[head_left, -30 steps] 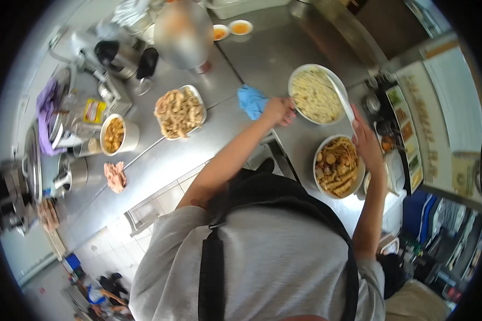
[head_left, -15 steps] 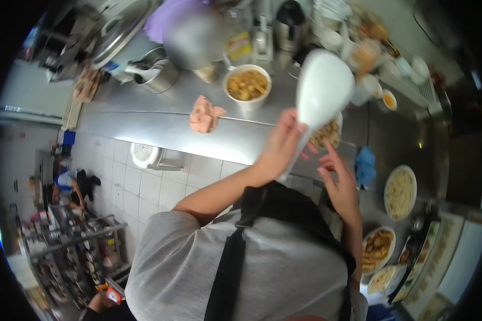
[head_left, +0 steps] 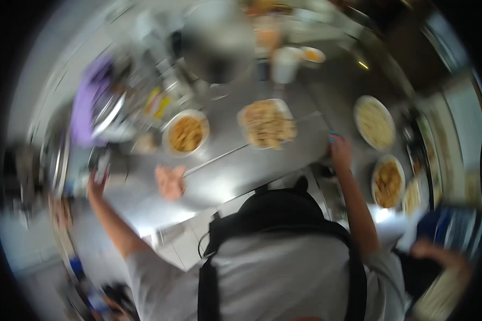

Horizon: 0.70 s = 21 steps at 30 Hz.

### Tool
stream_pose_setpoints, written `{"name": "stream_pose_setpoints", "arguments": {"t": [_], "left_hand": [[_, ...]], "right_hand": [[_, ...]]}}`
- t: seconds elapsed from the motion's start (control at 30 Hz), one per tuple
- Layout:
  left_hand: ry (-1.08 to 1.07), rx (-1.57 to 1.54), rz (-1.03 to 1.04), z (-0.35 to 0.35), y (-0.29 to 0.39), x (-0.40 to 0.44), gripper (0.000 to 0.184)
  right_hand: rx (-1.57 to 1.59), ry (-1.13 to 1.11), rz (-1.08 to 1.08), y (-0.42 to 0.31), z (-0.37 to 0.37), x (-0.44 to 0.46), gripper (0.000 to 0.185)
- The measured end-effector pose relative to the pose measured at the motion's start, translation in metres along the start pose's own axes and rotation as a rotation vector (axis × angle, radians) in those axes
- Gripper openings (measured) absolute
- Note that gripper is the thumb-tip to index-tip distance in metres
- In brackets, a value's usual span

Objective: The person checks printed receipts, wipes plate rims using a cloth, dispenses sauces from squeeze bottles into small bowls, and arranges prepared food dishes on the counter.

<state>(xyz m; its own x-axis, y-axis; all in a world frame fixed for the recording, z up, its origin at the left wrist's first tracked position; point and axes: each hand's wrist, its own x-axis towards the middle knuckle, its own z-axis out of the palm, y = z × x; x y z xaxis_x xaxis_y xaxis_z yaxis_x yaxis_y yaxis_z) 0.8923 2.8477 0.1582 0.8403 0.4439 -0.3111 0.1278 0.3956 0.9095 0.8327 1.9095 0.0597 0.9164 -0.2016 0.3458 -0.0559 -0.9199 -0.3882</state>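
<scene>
My left hand (head_left: 96, 184) is stretched out to the far left, at the metal pot (head_left: 119, 167). Blur hides its fingers, and a pale shape shows beside them that I cannot make out. My right hand (head_left: 341, 152) is at the right of the steel counter, its fingers closed on a blue cloth (head_left: 333, 136), mostly hidden beneath them. Between my hands stand a white container of chopped food (head_left: 268, 124) and a white bowl of yellow-brown food (head_left: 186, 134). A crumpled pink cloth (head_left: 170, 182) lies near the counter's front edge.
Right of my right hand are an oval dish of pale food (head_left: 375, 123) and a dish of browned food (head_left: 388, 184). A white cup (head_left: 286, 65) stands at the back. Another person's arm (head_left: 442, 254) shows at the lower right. A purple cloth or bag (head_left: 91, 101) is at the left.
My left hand has gone from the middle, where it held a large white scoop, to the far left pot. My right hand has moved onto the blue cloth. The view has turned right.
</scene>
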Motion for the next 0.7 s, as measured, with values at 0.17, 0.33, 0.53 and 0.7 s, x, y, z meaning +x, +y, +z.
{"name": "stream_pose_setpoints", "arguments": {"t": [0.17,0.33,0.53,0.7], "left_hand": [[0.327,1.121,0.107,0.019,0.043,-0.003,0.056],[0.659,1.437,1.046,0.232,0.106,-0.089,0.053],[-0.898,1.059,1.257,0.686,-0.063,-0.277,0.031],[-1.316,1.321,1.012,0.880,-0.308,-0.327,0.036]], "right_hand": [[0.206,0.087,0.433,-0.012,-0.102,-0.002,0.024],[0.434,0.526,0.616,0.092,-0.197,0.048,0.031],[0.319,0.373,0.492,0.238,-0.201,0.125,0.035],[0.476,0.033,0.209,0.319,-0.100,0.193,0.023]]}}
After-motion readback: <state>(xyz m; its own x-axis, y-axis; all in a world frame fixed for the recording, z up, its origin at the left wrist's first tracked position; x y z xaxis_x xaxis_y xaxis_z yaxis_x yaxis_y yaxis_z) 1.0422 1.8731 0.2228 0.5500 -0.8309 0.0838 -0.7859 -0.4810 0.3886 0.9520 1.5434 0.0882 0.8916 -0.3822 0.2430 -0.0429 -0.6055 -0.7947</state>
